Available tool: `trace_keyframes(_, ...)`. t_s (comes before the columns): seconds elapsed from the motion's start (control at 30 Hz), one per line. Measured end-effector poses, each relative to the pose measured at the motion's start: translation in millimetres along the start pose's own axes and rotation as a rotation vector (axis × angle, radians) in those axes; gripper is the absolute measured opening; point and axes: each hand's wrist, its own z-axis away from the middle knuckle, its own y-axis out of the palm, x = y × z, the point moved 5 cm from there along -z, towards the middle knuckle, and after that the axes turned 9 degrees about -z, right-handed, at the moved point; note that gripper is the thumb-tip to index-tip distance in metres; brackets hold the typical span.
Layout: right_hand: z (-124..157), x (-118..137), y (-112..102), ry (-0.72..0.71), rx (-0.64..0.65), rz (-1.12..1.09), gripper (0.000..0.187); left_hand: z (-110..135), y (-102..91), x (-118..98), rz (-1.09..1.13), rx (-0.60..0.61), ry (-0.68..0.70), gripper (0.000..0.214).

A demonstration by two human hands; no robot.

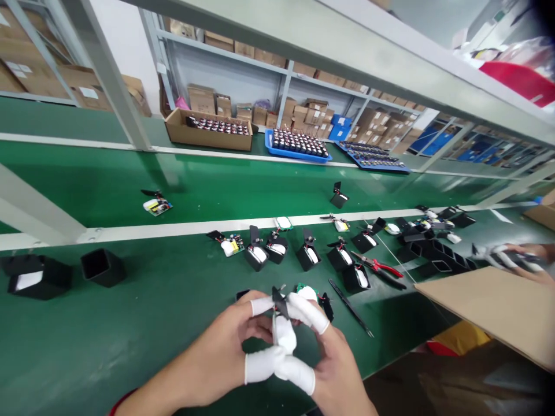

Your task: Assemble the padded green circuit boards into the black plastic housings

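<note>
My left hand [225,352] and my right hand [333,364] meet low in the middle of the view, fingertips in white finger cots. Together they pinch a small assembly [299,297]: a black flap between the fingertips, a white battery pack and a green circuit board just behind. Both hands are closed on it, above the green bench mat [130,323]. Beyond them stands a row of small black square housings [307,254] with white packs inside.
Red-handled pliers [381,267] and black tweezers [351,309] lie to the right. Empty black housings [102,267] sit at left. A cardboard sheet [494,306] juts in at right, near another person's hand [520,260]. Trays of parts [299,144] line the far side.
</note>
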Motion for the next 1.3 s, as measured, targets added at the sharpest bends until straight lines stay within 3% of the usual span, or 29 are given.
trace_keyframes(0.1,11.7,-15.0,4.7,0.142,-0.094,-0.135,0.074,2.7,1.1,-5.6,-0.151,0.039,-0.052,0.03)
trace_keyframes(0.17,17.4,-19.7,12.5,0.251,-0.187,-0.353,0.074,8.4,-2.3,-5.4,-0.261,0.054,-0.1,0.035)
trace_keyframes(0.3,9.9,-12.2,26.9,0.419,-0.372,-0.838,0.111,28.8,-32.1,11.1,-0.621,-0.067,-0.348,0.078)
trace_keyframes(0.4,-3.4,-4.9,27.6,0.476,-0.512,-0.901,0.123,38.3,-53.7,27.8,-0.866,-0.182,-0.382,0.086)
trace_keyframes(0.5,-13.2,-2.6,28.2,0.426,-0.561,-0.847,0.114,36.2,-52.7,55.3,-0.917,-0.152,-0.307,0.076)
trace_keyframes(0.57,-16.5,-6.6,31.1,0.386,-0.515,-0.796,0.112,32.5,-47.4,71.8,-0.848,-0.184,-0.211,0.07)
trace_keyframes(0.67,-19.5,-20.1,38.7,0.321,-0.265,-0.795,0.107,29.0,-43.4,85.0,-0.758,-0.276,-0.08,0.062)
trace_keyframes(0.73,-18.0,-33.2,41.4,0.305,-0.087,-0.821,0.114,27.5,-42.6,87.7,-0.762,-0.269,-0.054,0.063)
trace_keyframes(0.8,-14.5,-47.3,39.5,0.333,-0.002,-0.782,0.124,26.0,-43.2,86.1,-0.768,-0.241,-0.032,0.064)
trace_keyframes(0.97,-9.4,-53.8,33.8,0.388,-0.023,-0.544,0.112,24.2,-45.7,73.3,-0.755,-0.281,0.137,0.059)
trace_keyframes(1.17,-7.6,-42.8,32.0,0.631,-0.233,-0.425,0.121,24.4,-44.8,75.9,-0.762,-0.282,0.105,0.06)
trace_keyframes(1.23,-9.3,-43.3,27.8,0.614,-0.174,-0.35,0.115,24.8,-44.8,75.9,-0.766,-0.284,0.103,0.06)
trace_keyframes(1.3,-12.9,-40.2,27.7,0.48,0.017,-0.277,0.102,24.5,-45.0,75.0,-0.772,-0.286,0.106,0.059)
